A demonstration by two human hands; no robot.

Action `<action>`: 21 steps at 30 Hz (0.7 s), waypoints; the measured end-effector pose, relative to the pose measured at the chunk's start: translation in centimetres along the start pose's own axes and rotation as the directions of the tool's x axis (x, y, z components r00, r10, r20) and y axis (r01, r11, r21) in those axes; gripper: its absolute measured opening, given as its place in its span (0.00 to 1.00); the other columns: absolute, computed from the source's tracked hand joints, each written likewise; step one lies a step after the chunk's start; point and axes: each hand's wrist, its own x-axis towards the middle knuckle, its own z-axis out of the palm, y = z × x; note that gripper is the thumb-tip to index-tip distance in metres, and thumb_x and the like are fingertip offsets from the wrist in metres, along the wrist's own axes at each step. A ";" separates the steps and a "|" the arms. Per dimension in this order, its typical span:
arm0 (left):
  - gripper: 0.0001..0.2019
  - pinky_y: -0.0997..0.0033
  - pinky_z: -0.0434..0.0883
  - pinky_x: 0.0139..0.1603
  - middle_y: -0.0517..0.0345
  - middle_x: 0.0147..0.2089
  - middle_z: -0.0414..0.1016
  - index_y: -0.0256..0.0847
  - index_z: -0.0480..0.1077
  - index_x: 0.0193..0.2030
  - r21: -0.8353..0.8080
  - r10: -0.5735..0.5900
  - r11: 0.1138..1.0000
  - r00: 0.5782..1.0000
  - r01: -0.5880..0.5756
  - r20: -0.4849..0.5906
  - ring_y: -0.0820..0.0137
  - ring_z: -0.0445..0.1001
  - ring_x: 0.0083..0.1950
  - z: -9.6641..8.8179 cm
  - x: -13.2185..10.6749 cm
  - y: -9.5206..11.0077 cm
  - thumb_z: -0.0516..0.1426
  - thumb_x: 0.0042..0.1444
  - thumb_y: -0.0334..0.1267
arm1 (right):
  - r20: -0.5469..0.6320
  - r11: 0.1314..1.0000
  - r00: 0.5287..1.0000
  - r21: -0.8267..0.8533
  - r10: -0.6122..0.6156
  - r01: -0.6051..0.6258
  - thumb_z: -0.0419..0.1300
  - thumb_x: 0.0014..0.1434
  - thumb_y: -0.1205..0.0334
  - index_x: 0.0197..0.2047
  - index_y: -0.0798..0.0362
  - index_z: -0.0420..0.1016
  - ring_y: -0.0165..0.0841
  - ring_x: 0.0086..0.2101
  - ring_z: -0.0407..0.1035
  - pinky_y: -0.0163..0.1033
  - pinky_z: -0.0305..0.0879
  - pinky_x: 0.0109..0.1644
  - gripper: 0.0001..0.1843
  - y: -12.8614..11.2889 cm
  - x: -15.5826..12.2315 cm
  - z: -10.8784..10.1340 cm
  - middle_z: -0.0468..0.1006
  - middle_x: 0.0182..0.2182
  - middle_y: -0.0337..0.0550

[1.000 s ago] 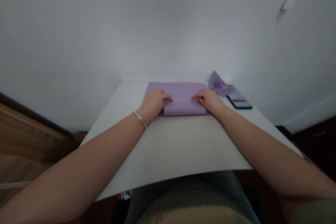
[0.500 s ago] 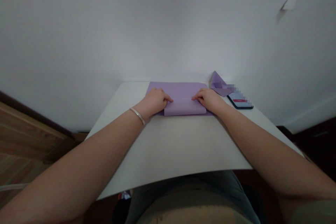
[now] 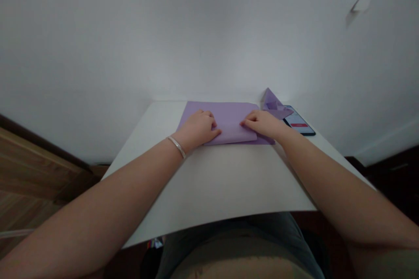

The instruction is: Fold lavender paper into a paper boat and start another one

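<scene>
A sheet of purple paper (image 3: 225,113) lies at the far middle of the white table (image 3: 216,178), its near part folded over into a lighter flap (image 3: 234,133). My left hand (image 3: 198,128), with a silver bangle at the wrist, presses on the flap's left end with fingers curled. At the flap's right end rests my right hand (image 3: 262,124), fingers bent and pressing down on the paper.
A small folded purple paper shape (image 3: 273,103) stands at the far right of the table, next to a dark phone (image 3: 299,122) with a lit screen. A white wall rises right behind the table. Wooden floor shows at the left.
My left hand has slid a little to the right along the folded flap. The right hand has barely moved.
</scene>
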 end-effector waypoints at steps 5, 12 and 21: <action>0.19 0.64 0.68 0.50 0.46 0.43 0.77 0.35 0.76 0.42 0.065 0.043 0.997 0.999 -0.045 0.025 0.60 0.74 0.46 0.0 -0.1 0.3 0.52 0.59 0.48 | -0.087 0.975 0.996 -0.222 -0.035 0.015 0.54 0.57 0.42 0.41 0.52 0.82 0.42 0.43 0.72 0.41 0.65 0.45 0.25 -2.0 -1.2 0.7 0.80 0.43 0.51; 0.21 0.63 0.68 0.50 0.46 0.45 0.77 0.35 0.76 0.45 0.085 0.047 0.995 0.999 -0.047 0.002 0.59 0.74 0.47 0.1 -0.5 0.2 0.52 0.59 0.50 | -0.117 0.877 0.983 -0.475 -0.142 0.070 0.51 0.58 0.40 0.44 0.60 0.79 0.48 0.47 0.69 0.49 0.64 0.49 0.31 -3.8 -2.3 2.0 0.77 0.47 0.58; 0.22 0.64 0.68 0.52 0.46 0.46 0.75 0.35 0.76 0.46 0.047 0.091 0.995 0.996 -0.092 0.018 0.59 0.72 0.49 0.1 -0.7 -0.2 0.54 0.57 0.53 | -0.165 0.875 0.975 -0.481 -0.148 0.052 0.50 0.58 0.37 0.43 0.59 0.76 0.47 0.43 0.70 0.48 0.64 0.45 0.32 -4.0 -2.7 2.5 0.78 0.43 0.56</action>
